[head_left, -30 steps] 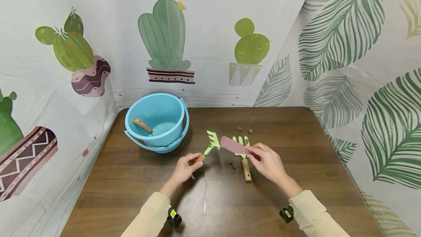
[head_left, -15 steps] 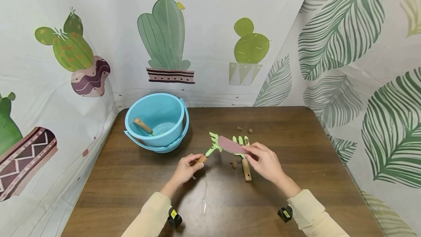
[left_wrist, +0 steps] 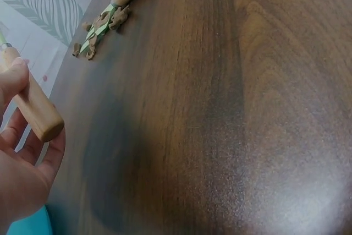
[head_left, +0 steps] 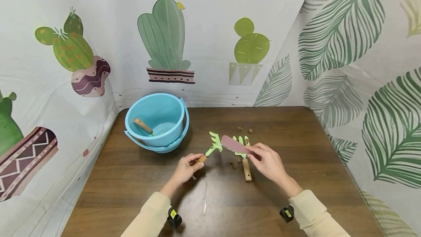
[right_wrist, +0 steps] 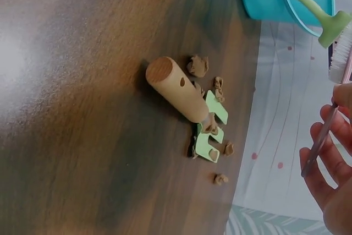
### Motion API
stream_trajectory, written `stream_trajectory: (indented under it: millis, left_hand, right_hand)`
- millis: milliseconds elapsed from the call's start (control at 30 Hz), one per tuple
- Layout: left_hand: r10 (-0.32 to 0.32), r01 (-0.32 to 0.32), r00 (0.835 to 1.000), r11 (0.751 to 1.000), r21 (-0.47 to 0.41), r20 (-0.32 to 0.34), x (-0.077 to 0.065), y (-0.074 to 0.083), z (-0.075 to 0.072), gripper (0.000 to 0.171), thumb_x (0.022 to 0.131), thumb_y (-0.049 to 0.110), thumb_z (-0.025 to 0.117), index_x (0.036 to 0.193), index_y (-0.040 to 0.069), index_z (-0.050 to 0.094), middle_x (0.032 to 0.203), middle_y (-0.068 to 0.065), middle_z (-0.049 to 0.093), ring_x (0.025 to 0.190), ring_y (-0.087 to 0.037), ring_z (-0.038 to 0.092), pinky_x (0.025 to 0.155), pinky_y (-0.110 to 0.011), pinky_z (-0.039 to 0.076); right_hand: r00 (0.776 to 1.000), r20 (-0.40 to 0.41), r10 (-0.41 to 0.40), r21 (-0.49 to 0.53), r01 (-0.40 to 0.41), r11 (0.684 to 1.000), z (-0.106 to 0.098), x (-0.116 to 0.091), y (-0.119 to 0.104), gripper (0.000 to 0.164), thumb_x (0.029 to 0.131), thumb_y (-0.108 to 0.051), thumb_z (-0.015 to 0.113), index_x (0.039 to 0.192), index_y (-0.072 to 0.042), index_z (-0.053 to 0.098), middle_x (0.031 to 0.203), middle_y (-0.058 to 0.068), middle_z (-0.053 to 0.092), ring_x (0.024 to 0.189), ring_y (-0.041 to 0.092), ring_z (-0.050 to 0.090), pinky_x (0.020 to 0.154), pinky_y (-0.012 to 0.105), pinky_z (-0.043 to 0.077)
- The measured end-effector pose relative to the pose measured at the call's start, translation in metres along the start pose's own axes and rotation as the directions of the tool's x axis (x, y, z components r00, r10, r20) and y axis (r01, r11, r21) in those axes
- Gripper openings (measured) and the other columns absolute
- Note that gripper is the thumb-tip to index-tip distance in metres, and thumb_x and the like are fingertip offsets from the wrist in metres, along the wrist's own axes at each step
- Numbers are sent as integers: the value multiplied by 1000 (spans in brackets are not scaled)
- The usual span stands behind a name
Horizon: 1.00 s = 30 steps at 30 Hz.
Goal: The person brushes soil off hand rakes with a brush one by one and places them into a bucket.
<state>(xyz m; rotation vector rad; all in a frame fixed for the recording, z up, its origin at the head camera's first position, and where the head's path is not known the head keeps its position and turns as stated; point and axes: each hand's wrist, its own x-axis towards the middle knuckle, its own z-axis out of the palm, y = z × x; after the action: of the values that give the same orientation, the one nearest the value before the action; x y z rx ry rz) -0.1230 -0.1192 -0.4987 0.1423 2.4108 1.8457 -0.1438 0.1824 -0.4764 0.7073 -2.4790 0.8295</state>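
Observation:
In the head view my left hand grips the wooden handle of a small hand rake, its light green tines raised above the table. My right hand pinches a pink brush, whose tip is right beside the rake head. White bristles show under the brush in the right wrist view, facing the rake. Below the brush, a green hand fork with a wooden handle lies on the table, partly covered by the brush. Brown crumpled lumps lie on and around this fork.
A light blue bucket stands at the back left with its handle folded down. Inside it leans a wooden-handled tool. Two small brown bits lie near the back of the table. A patterned cloth hangs behind.
The brush has moved left over the rake head, then back right to its edge. The rake has shifted slightly right. The fork and bucket stay in place.

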Motion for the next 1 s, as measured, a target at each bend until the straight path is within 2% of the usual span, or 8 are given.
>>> stream_trajectory:
  millis: [233,333,467,533,800,1000]
  left_hand:
    - [23,-23,999,1000,4,-31,2,2,-4,32,76,-3,68,108,-5,65,95,-19,64,81,-26,61,67,-22,48]
    - [30,-29,998,1000,11,-55,7,-6,-5,32,76,-3,69,107,-2,66,93,-16,65,80,-26,61,66,-24,48]
    - [24,-21,997,999,47,-69,13,-21,-7,32,75,0,72,106,4,68,92,-10,67,79,-21,61,67,-24,48]
    - [21,-17,997,998,58,-72,14,-23,-9,32,74,2,73,106,7,69,92,-7,67,78,-19,61,67,-24,49]
    - [23,-17,997,997,76,-79,17,-17,-14,31,75,5,73,105,9,69,91,-5,67,75,-15,60,64,-24,49]
    - [49,-37,994,993,116,-100,20,-10,-17,30,73,5,75,103,10,70,88,-3,67,73,-14,60,64,-24,49]
  right_hand:
    - [1000,7,12,-31,-12,999,-2,-4,6,28,73,-12,74,101,-15,71,85,-6,63,62,4,47,51,21,38]
    - [1000,8,22,-32,-21,999,-3,-6,7,28,73,-12,75,101,-14,71,85,-6,63,62,5,48,51,22,38]
    - [999,8,37,-41,-37,998,-4,-7,10,28,72,-13,76,100,-15,72,86,-7,63,63,6,49,52,22,39]
    - [999,8,40,-49,-40,998,-5,-8,11,29,72,-13,76,100,-16,72,86,-7,63,64,5,50,52,22,39]
    - [999,-3,34,-59,-34,998,-6,-11,15,28,72,-13,76,100,-17,71,85,-8,62,64,3,48,51,22,39]
    - [999,-20,29,-69,-30,997,-6,-13,19,28,72,-12,76,98,-17,72,84,-9,63,65,3,50,52,23,40]
